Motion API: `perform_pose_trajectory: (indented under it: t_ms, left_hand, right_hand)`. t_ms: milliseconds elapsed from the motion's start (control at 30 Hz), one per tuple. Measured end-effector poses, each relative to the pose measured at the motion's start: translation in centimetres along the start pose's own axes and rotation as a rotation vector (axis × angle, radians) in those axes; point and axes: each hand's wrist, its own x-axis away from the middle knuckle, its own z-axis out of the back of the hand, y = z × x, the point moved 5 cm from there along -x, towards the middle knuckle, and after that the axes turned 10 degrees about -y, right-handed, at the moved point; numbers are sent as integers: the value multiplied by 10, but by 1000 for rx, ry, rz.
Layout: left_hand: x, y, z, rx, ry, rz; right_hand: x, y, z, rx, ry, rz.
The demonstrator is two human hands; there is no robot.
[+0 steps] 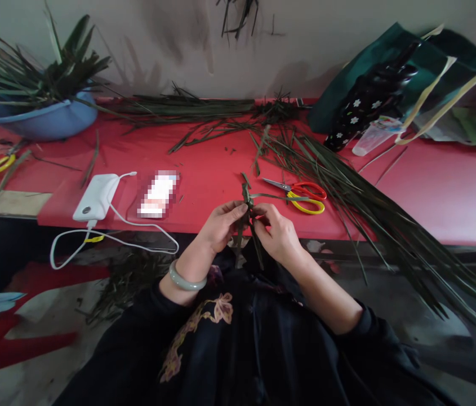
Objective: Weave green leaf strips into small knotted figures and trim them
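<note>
A small woven piece of green leaf strips (246, 194) stands upright between my two hands, at the front edge of the red table. My left hand (226, 223) pinches it from the left, the thumb lying across its middle. From the right, my right hand (275, 231) closes its fingertips on the lower part of the same piece. One strip sticks out to the right from its upper part, and loose ends hang below my fingers. Scissors (301, 194) with a red and a yellow handle lie just beyond my right hand, blades pointing left.
Long leaf strips (373, 208) spread over the table's right front edge. A power bank (98, 197) with a white cable and a phone (159, 194) lie left. Behind are a blue basin (52, 119) of leaves, a green bag (347, 67) and a flowered black umbrella (360, 101).
</note>
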Motion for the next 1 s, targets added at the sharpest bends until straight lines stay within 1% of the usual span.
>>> perform_pose_trajectory:
  t_ms: [100,200,333,400,500,600,800,867,1000]
  left_hand:
    - [2,-2,-1,68,-5,56]
    - [3,1,-3,116,5,45]
    - [2,3,-5,147,2,36]
    - [2,3,-5,152,-1,39]
    - [2,2,-4,152,5,41]
    - [2,1,-3,146,33,21]
    - [0,4,1,10,85,-20]
    - [0,6,1,-26,79,-16]
    - [0,5,2,-22,68,-4]
  right_hand:
    - [5,-3,6,1,101,121]
    - [9,-5,9,49,113,178]
    - [11,-4,9,201,124,185]
    - [10,-1,9,229,135,172]
    - [8,1,8,234,116,155]
    - [5,2,9,240,94,107]
    - [0,10,8,221,-50,-57]
    - [-1,13,8,205,-69,-105]
    - [0,16,8,195,-73,-183]
